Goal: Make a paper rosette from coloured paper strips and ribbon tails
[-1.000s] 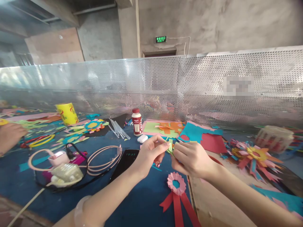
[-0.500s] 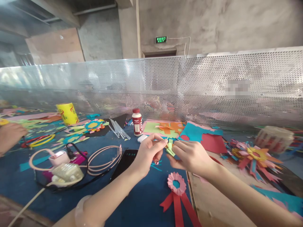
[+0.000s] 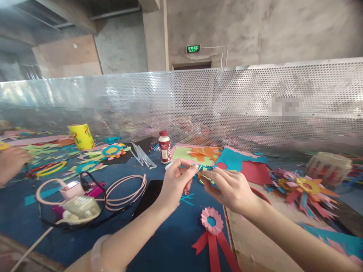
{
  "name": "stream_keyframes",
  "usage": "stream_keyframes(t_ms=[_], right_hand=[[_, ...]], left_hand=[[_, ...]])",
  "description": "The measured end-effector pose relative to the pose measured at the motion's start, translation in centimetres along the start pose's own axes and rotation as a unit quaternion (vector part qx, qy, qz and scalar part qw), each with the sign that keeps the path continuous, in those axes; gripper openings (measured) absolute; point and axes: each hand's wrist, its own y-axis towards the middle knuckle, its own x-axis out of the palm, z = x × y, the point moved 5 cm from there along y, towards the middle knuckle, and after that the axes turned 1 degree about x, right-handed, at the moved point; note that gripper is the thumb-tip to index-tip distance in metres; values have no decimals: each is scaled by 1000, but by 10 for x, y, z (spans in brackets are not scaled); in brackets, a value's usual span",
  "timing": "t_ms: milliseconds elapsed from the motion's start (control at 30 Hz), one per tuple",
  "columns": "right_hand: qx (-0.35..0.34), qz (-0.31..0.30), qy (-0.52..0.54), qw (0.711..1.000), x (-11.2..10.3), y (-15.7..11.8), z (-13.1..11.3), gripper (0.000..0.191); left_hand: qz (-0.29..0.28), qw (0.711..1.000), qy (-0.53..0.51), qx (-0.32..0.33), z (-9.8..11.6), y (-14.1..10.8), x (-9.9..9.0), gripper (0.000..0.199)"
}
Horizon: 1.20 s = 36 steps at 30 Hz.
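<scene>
Above the blue tabletop, my left hand pinches one end of a small folded green paper piece between thumb and forefinger. Bits of orange show along with the green. My right hand is closed on the other side of it, its bent fingers hiding much of the paper. Below my hands lies a pink pleated paper rosette with a blue centre and red ribbon tails. Thin blue paper strips rest just under my left fingertips.
A black phone, a coiled cable and a plugged power strip lie left. Behind stand a bottle, glue sticks and coloured sheets. Paper flowers lie right. Another person's hand is far left.
My fingers have shifted on the green paper, which now shows less, turned more edge-on between the hands. The phone's lit clock has gone dark.
</scene>
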Motion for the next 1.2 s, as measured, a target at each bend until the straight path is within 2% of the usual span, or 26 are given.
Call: stream_keyframes(t_ms=[233, 400, 500, 733, 800, 867, 1000, 1200], right_hand=[[44, 3, 12, 999, 2, 0, 0, 7], [69, 9, 6, 998, 1, 3, 1, 15], [68, 5, 23, 997, 1, 4, 0, 8], [53, 8, 46, 998, -4, 7, -6, 19], [57, 10, 51, 997, -6, 9, -8, 17], [65, 12, 57, 996, -10, 11, -9, 16], [83, 15, 84, 993, -16, 14, -12, 16], [108, 20, 85, 990, -18, 16, -14, 18]], left_hand=[[23, 999, 14, 18, 1, 0, -2, 19], [26, 999, 9, 33, 2, -1, -3, 18], [18, 999, 17, 40, 3, -2, -2, 17], [1, 998, 45, 52, 7, -7, 2, 15], [12, 995, 54, 87, 12, -10, 2, 14], [25, 986, 78, 145, 18, -13, 2, 21], [13, 958, 145, 248, 26, -19, 3, 19], [9, 932, 200, 302, 24, -19, -2, 31]])
